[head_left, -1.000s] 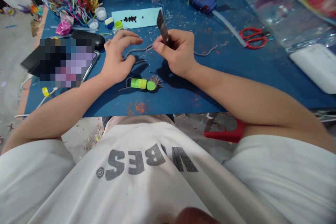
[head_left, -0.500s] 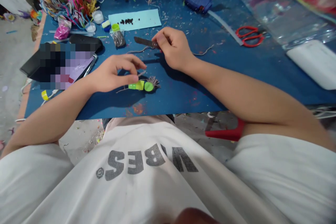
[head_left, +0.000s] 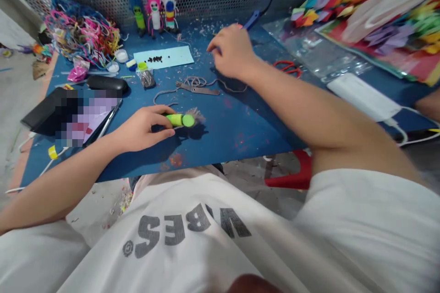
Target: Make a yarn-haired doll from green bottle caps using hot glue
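My left hand (head_left: 146, 127) lies on the blue table (head_left: 240, 128) and pinches a small green figure (head_left: 180, 120) with a grey yarn tuft, which lies on its side. My right hand (head_left: 232, 52) is stretched to the back of the table, its fingers curled down over a blue glue gun (head_left: 252, 19). The fingers are blurred and I cannot see whether they grip it. A bare knife blade (head_left: 198, 89) rests on the table between my hands, across a loose grey yarn strand (head_left: 209, 82).
Three finished yarn-haired figures (head_left: 154, 11) stand at the back by a mesh wall. A yarn heap (head_left: 82, 36), small caps, a light-blue card (head_left: 164, 57), a black case (head_left: 107, 83) and a phone (head_left: 85, 116) are on the left. Red scissors (head_left: 288, 66), a white power bank (head_left: 364, 96) and coloured paper are on the right.
My right hand let the blade down on the table and reached back to the glue gun. My left hand closed on the green figure. The camera tilted up.
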Available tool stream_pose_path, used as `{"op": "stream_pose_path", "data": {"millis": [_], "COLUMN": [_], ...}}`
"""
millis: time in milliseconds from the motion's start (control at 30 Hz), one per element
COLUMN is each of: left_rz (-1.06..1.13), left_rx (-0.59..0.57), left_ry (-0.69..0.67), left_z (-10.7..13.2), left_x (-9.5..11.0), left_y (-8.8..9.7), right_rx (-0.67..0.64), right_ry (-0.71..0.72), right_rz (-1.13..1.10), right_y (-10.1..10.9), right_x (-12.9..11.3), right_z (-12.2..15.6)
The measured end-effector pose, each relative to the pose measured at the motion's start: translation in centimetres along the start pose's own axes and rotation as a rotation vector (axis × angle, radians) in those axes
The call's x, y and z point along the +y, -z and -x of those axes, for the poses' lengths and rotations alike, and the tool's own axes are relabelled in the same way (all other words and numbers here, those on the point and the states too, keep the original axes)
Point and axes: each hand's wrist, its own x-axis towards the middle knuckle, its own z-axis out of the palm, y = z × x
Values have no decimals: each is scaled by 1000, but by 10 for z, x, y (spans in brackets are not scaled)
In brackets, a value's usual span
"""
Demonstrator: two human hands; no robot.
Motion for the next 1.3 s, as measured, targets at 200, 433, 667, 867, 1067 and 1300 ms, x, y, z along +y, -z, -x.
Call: {"op": "stream_pose_path", "data": {"millis": [200,433,667,867,1067,1300], "left_rz": [172,72,5,43,58,101], "left_rx": [308,525,741,989,992,946], "left_ry": [27,88,136,1,-28,39], "left_z": [-5,-14,-86,-159,-164,-160], "left_x": [-18,-26,-50,-91,-111,-96], "left_y": [-19,-33,-56,-66,-74,-74], "right_rx": [-163,-131,160,294,341,274], "right_ry": [-100,-151,-56,252,422,378], "right_rz": [275,251,25,-258,-402,-80], "right_y": [11,-12,37,87,100,118], "right_x": [94,109,120,72,47,25], "right_z": [-62,-61,-56,-47,-35,-21]}}
